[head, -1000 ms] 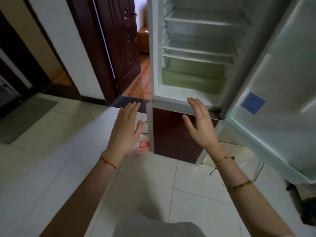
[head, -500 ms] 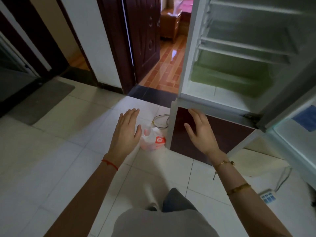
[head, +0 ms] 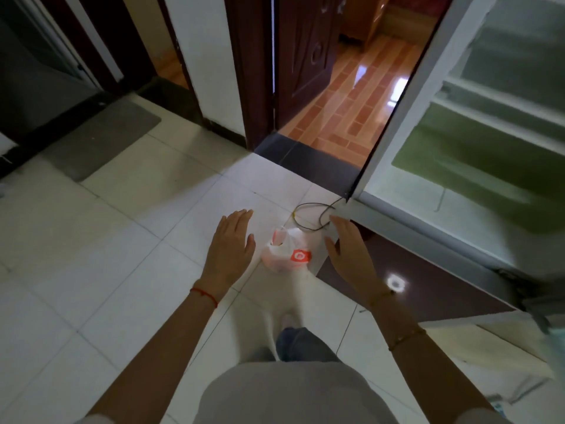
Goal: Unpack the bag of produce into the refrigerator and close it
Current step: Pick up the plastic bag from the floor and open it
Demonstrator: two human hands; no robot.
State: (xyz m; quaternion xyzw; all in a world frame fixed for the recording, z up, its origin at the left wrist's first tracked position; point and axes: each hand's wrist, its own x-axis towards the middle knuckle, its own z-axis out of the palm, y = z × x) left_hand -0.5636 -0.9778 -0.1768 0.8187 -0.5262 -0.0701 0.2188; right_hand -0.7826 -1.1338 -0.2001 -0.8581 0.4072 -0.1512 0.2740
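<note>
Because the bag (head: 286,255) sat on the floor tiles (head: 122,240) beside the open refrigerator (head: 458,191), we held our left hand (head: 230,249) and right hand (head: 350,250) flat-fingered, grasping nothing, flanking it.

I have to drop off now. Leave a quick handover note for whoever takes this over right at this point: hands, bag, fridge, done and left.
Left hand: open, fingers straight, holds nothing, left of the bag.
Right hand: open, holds nothing, right of the bag.
Produce bag: on the floor tiles by the fridge's lower corner, between the hands, untouched.
Refrigerator: upper compartment open; shelves blurred, no produce visible inside.
Done: fridge opened.
Left: pick up the bag, unpack the produce into the fridge, close it.
</note>
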